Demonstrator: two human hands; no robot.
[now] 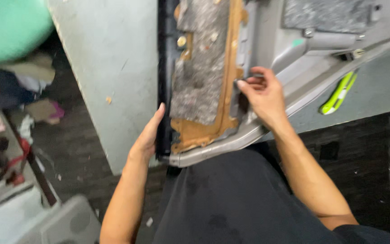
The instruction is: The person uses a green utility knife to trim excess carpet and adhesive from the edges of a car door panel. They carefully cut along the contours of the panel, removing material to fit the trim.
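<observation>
Seen from above, looking down past a dark apron (pixel 231 199) at a grey tabletop (pixel 113 68). Lying across its near edge, a grey plastic door panel (pixel 267 49), inner side up, padded with grey felt (pixel 201 68) over orange-brown backing (pixel 204 131). Left hand (pixel 149 135) flat and open, fingers straight, pressed against the panel's black left edge near the bottom corner. Right hand (pixel 262 92) partly curled, fingertips pinching a small dark part at the right side of the felt; whether fully closed cannot be told through the blur. Further right on the tabletop, a yellow-green utility knife (pixel 338 93), well apart from both hands. At far left, blurred clutter on the floor and a green rounded shape (pixel 10 27).
</observation>
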